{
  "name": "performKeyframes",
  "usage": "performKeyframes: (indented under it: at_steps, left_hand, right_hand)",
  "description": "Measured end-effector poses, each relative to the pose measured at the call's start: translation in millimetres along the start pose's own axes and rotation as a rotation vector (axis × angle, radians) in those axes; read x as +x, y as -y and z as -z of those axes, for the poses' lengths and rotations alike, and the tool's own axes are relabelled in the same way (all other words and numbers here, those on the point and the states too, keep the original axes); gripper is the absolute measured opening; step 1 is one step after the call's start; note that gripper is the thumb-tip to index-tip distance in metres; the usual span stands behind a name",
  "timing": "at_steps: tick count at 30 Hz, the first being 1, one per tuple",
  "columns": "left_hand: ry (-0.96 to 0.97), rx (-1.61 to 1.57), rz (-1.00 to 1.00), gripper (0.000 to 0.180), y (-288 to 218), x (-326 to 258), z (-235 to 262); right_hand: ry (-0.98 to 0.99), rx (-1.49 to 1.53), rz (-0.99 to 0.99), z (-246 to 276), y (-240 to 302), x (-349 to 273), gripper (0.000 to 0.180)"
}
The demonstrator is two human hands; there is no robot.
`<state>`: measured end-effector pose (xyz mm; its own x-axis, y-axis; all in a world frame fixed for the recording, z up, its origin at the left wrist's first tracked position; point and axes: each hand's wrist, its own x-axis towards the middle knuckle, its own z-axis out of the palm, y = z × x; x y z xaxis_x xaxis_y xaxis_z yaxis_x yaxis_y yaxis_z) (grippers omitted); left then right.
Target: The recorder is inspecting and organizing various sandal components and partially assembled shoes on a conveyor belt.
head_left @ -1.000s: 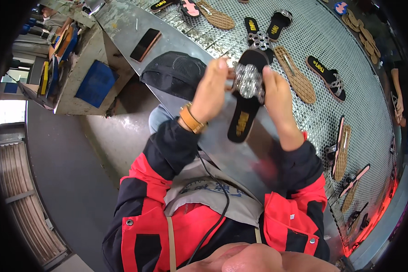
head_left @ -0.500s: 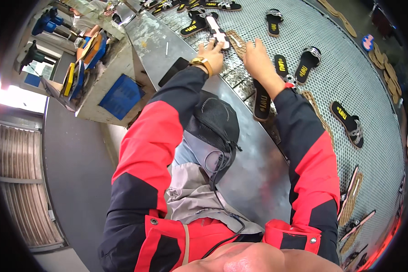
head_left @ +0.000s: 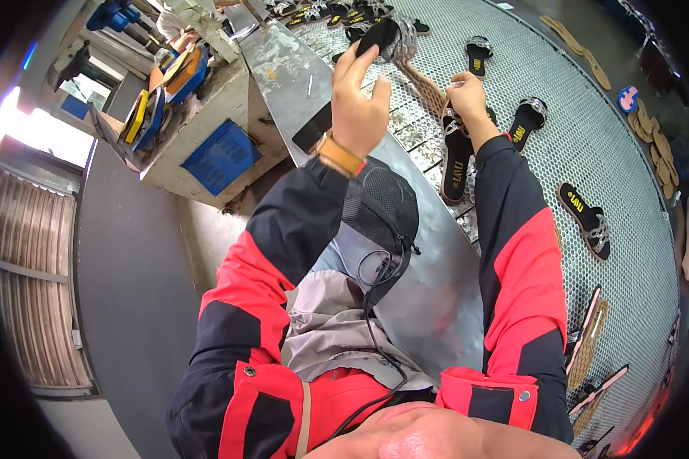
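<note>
My left hand [head_left: 360, 107] is raised over the table's metal edge, with its fingers on a black sandal [head_left: 380, 37] that has a glittery strap. A tan patterned sole [head_left: 427, 83] slants between that sandal and my right hand [head_left: 465, 95]. My right fingers are curled together beside the sole's near end; whatever they pinch is hidden. Just below them a black sandal with a glittery strap [head_left: 457, 161] lies on the mesh surface. Another black sandal [head_left: 525, 126] lies to the right of my right wrist.
A perforated metal surface [head_left: 628, 222] holds more sandals, including one at the right [head_left: 586, 218]. Several tan soles [head_left: 654, 141] lie at the far right. A black phone-like slab [head_left: 312, 128] rests on the metal ledge [head_left: 429, 268]. A workbench with a blue panel [head_left: 220, 157] stands left.
My left hand has lifted a sandal and turned it, so its black side now shows. My right hand has moved slightly right and its fingers have curled. The whole view has shifted a little.
</note>
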<state>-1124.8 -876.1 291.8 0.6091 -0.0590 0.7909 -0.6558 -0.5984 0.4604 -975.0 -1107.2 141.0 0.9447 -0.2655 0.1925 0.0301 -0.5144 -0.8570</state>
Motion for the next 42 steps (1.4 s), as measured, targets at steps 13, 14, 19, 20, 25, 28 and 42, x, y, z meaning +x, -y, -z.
performKeyframes:
  at_steps: [13, 14, 19, 20, 25, 28, 42]
  left_hand:
    - [-0.168, -0.572, 0.463, 0.048, -89, -152, 165]
    - [-0.198, -0.617, 0.542, 0.048, -94, -162, 180]
    - [-0.278, -0.806, 0.723, 0.049, -83, -183, 208]
    - [-0.289, -0.817, 0.735, 0.050, -84, -186, 210]
    - [-0.253, -0.954, 0.705, 0.052, -102, -174, 186]
    - [-0.227, -1.036, 0.676, 0.053, -109, -174, 177]
    - [0.365, -1.235, 1.095, 0.023, -165, -204, 102]
  right_hand:
    - [0.400, -0.749, 0.469, -13, 56, -81, 0.036]
    - [0.470, -0.755, 0.412, -9, 59, -82, 0.037]
    - [0.468, -0.866, 0.493, -14, 43, -59, 0.029]
    - [0.373, -0.821, 0.514, -19, 45, -65, 0.025]
    - [-0.168, -0.290, 0.338, -4, 46, -64, 0.021]
    - [-0.134, 0.266, 0.177, 40, 48, -77, 0.029]
    - [0.327, 0.535, -0.272, 268, -52, -359, 0.018]
